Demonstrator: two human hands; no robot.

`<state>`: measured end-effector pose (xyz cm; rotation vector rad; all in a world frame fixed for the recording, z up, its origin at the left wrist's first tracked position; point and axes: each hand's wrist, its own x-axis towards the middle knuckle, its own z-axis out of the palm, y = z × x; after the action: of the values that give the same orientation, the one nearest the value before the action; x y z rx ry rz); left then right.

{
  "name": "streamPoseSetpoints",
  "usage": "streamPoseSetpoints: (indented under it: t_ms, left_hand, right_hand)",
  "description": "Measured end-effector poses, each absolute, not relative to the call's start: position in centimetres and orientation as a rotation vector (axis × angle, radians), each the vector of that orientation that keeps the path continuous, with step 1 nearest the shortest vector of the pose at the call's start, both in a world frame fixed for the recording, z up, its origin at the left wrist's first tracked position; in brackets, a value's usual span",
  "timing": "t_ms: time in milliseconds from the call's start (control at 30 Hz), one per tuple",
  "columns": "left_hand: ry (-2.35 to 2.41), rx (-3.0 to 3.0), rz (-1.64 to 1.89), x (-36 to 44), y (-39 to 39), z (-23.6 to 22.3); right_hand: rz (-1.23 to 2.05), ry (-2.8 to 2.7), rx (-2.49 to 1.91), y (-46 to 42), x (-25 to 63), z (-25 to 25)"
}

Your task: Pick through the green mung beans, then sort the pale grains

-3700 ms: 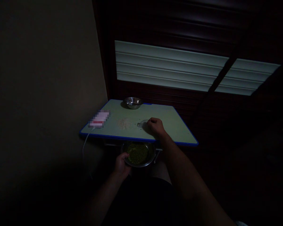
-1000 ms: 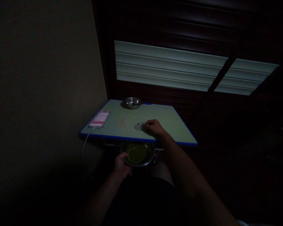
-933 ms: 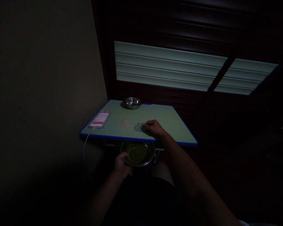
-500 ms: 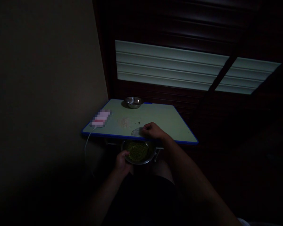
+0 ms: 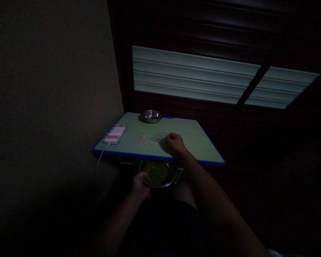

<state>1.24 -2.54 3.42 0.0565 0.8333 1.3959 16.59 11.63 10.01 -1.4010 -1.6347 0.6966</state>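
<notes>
My left hand (image 5: 139, 182) grips the near-left rim of a steel bowl (image 5: 171, 175) full of small green grains, held just below the table's front edge. On the green tabletop (image 5: 198, 142), my right hand (image 5: 174, 144) rests with its fingers curled on a small clear round piece (image 5: 159, 136). Its exact shape is lost in the dim light. A thin patch of pale grains (image 5: 142, 139) lies just left of that piece, with a few dark specks beside it.
An empty steel bowl (image 5: 152, 116) stands at the table's far edge. A blurred-out phone (image 5: 114, 134) lies at the left corner, its white cable (image 5: 98, 165) hanging over the blue edge. A wall is on the left, dark louvred shutters behind.
My right hand dragged the clear piece to the table's near edge above the bowl, then moved it back toward the middle. The left hand and bowl stayed put.
</notes>
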Motion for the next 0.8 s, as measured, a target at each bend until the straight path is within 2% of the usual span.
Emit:
streamPoseSetpoints:
  t_ms: [167, 367, 500, 800]
  left_hand:
    - [0.842, 0.063, 1.389, 1.1, -2.5, 3.0]
    - [0.867, 0.040, 1.369, 1.1, -2.5, 3.0]
    - [0.864, 0.054, 1.376, 1.1, -2.5, 2.9]
    - [0.830, 0.077, 1.374, 1.0, -2.7, 3.4]
  right_hand:
    - [0.334, -1.594, -1.559, 13.1, 16.7, 9.5]
    - [0.154, -1.757, -1.697, 14.3, 17.1, 10.4]
    - [0.118, -1.924, -1.698, 15.4, 17.2, 10.7]
    - [0.259, -2.189, -1.337, 15.8, 17.3, 10.5]
